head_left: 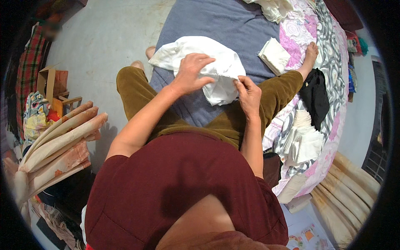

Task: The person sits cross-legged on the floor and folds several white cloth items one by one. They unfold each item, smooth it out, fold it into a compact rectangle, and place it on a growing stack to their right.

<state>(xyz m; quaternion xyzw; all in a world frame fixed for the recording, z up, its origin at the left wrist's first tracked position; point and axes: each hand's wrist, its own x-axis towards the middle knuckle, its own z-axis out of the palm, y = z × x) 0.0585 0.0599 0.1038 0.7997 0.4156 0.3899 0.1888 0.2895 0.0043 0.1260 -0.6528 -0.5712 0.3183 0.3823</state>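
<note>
While an edge of the white cloth is pinched by the right hand, the left hand is held wide over it; whether contact is made cannot be told. The cloth is spread across the blue-grey blanket toward its left edge. Light, even tension is probably best kept along the pinched edge. Farther off, a folded cloth is laid at the blanket's right edge, cream fabric at its far right corner.

A wide fisheye view from the person's head looks steeply down past the maroon shirt, which fills the near foreground, to the left hand and right hand, close by. It faces forward along the grey-blue blanket, the left edge included.
</note>
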